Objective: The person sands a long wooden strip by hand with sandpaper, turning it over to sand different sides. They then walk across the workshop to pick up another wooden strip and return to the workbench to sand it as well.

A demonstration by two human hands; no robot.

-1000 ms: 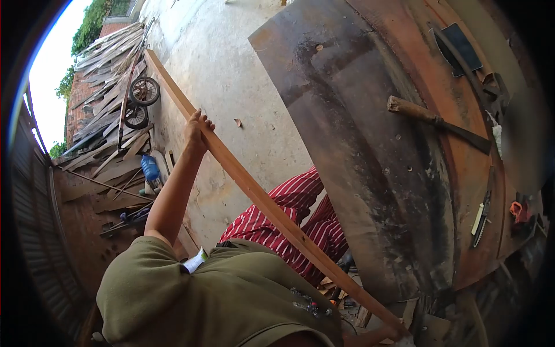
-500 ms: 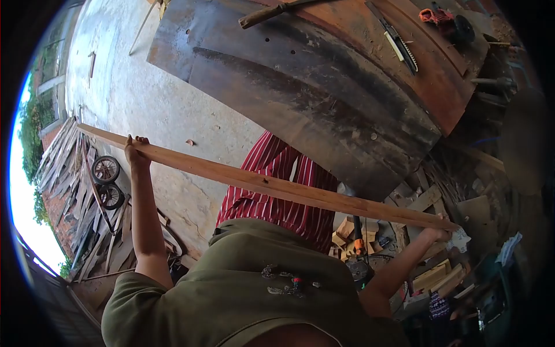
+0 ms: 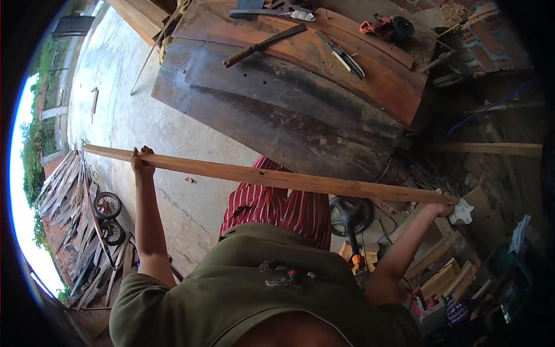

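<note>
A long wooden plank (image 3: 289,180) stretches across the front of my body, its left end slightly higher in the view. My left hand (image 3: 143,161) is closed around it near the left end. At the other end, my right hand (image 3: 439,205) grips the plank too, close by a crumpled whitish piece (image 3: 462,212). Beyond the plank stands a worn wooden workbench (image 3: 289,115). On its top lie a wooden-handled file (image 3: 263,45) and a saw-toothed tool with a pale strip (image 3: 344,58).
Wood scraps (image 3: 448,277) are heaped at lower right, below a dark round-based stand (image 3: 351,217). Stacked boards (image 3: 63,202) and two spoked wheels (image 3: 107,205) lie at left. An orange-and-black tool (image 3: 387,27) sits on the bench's far right; concrete floor (image 3: 121,87) spreads left.
The plank has become more level, its left end lower and its right end higher in the view. Both hands keep their hold. The bench has shifted left as the view turned.
</note>
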